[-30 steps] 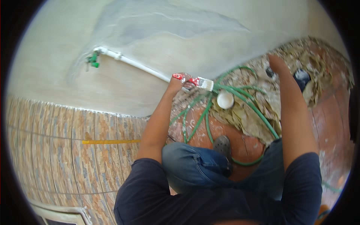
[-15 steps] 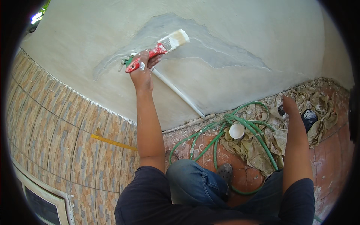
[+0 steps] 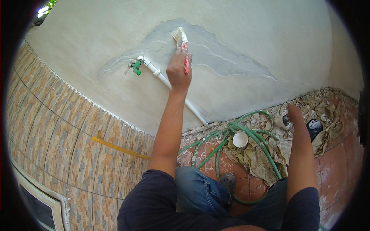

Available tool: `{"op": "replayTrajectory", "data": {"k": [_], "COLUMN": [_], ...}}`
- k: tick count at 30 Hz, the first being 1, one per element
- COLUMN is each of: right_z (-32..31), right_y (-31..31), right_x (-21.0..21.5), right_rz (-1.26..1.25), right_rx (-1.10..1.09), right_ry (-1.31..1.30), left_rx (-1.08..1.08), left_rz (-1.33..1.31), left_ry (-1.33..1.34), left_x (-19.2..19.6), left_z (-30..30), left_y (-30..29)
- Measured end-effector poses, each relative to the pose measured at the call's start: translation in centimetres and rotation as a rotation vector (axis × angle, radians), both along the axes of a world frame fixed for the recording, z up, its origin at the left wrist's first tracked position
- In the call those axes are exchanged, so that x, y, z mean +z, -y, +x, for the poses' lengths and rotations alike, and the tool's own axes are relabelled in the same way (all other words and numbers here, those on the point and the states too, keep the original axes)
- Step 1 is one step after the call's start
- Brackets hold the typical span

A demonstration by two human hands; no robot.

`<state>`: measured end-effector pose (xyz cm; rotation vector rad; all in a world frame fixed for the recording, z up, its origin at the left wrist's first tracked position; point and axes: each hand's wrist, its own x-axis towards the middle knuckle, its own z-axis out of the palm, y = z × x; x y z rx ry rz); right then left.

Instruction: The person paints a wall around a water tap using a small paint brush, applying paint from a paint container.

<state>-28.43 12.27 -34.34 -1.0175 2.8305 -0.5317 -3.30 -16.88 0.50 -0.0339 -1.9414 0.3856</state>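
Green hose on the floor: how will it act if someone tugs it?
Probably flexible: the green hose lies in rounded loops. It may snag or drag its other loops along, since several strands cross in one bundle. A tug could also nudge or tip the white tub, which sits close beside the strands.

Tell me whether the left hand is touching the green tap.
Apart. The head view shows bare wall and white pipe between the green tap and the left hand, which grips a paintbrush.
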Motion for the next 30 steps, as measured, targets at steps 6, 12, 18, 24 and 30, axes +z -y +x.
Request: {"op": "replayTrajectory", "data": {"k": [6,12,18,24,30], "right_z": [-0.5,-0.2,0.0,-0.5,0.0], "right_y": [0.0,0.3,0.0,-0.5,0.0], "right_x": [-0.6,0.0,-0.2,-0.8,0.0], "right_rz": [0.01,0.033,0.013,0.01,0.037], "right_rx": [0.001,-0.004,-0.003,0.003,0.018], "right_ry": [-0.002,0.006,0.032,0.03,0.037], "left_rx": [-0.105,-0.301,-0.222,-0.189,-0.134], "left_rz": [0.043,0.614,0.713,0.465,0.164], "left_ry": [0.135,0.332,0.273,0.045,-0.215], "left_x": [-5.8,-6.5,-1.5,7.3,10.2], "left_z": [-2.3,-2.4,-2.1,1.7,3.2], "left_y": [-2.6,-4.9,-1.4,1.4,1.1]}}
